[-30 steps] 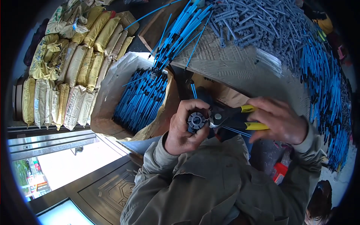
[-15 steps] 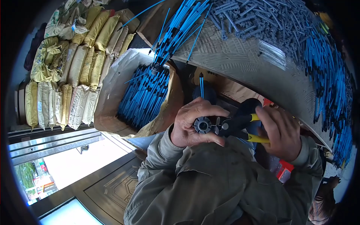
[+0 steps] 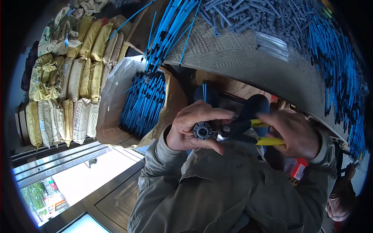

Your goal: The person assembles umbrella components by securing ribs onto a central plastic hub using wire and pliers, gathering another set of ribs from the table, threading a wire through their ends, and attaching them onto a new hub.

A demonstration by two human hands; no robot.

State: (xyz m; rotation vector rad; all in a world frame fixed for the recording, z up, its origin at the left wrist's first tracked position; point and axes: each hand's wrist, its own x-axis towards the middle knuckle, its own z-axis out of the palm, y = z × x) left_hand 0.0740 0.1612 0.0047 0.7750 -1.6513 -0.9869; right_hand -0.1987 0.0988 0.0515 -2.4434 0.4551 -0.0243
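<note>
My left hand [image 3: 186, 126] is closed round a dark round slotted part [image 3: 202, 131], its hollow end facing up. Thin blue rods [image 3: 204, 93] stick out beyond the same hand; whether they join that part is hidden. My right hand [image 3: 293, 134], smeared by motion, grips a pair of pliers [image 3: 239, 132] with yellow and black handles. The handles stand apart, and the metal jaws are at the side of the round part, between my left thumb and forefinger. What lies between the jaws is too small to make out.
A large open sack [image 3: 110, 97] on the left holds many blue rods with black fittings. On the grey table [image 3: 233, 66] lie grey plastic tubes [image 3: 256, 15], a bundle of clear thin strips [image 3: 274, 48] and more blue rods [image 3: 342, 73]. Filled yellowish bags [image 3: 79, 77] are stacked at far left.
The view has shifted slightly, moving the surroundings left. The pliers' jaws have turned a little lower against the round part. My right hand has moved and is now blurred.
</note>
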